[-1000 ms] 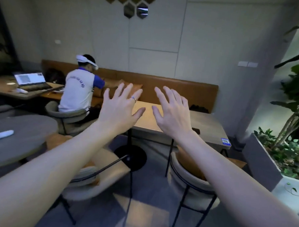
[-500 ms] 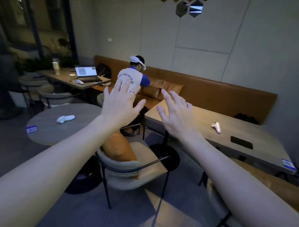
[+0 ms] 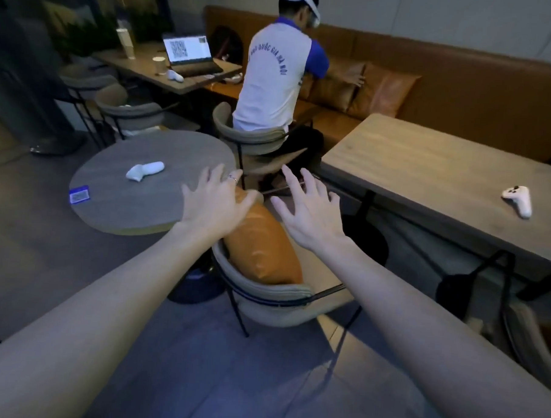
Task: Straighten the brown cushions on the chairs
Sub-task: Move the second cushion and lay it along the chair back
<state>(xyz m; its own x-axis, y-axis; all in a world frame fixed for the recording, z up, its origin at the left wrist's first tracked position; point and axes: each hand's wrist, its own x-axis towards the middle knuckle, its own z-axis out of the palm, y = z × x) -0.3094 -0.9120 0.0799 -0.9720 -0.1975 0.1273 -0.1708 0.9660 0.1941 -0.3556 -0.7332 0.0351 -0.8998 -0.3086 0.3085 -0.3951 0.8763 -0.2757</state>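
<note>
A brown leather cushion leans tilted against the curved back of a beige chair just in front of me. My left hand hovers over the cushion's upper left corner with fingers spread, and I cannot tell whether it touches. My right hand is held out to the cushion's right, fingers apart, holding nothing. Two more brown cushions lean on the bench at the back, where a seated person has a hand on one.
A round grey table with a white controller stands left of the chair. A long wooden table with another white controller is on the right. Behind are further chairs, a laptop and the brown bench.
My view has swung down and closer to the near chair. Both hands have come down from in front of me to the cushion, still spread wide.
</note>
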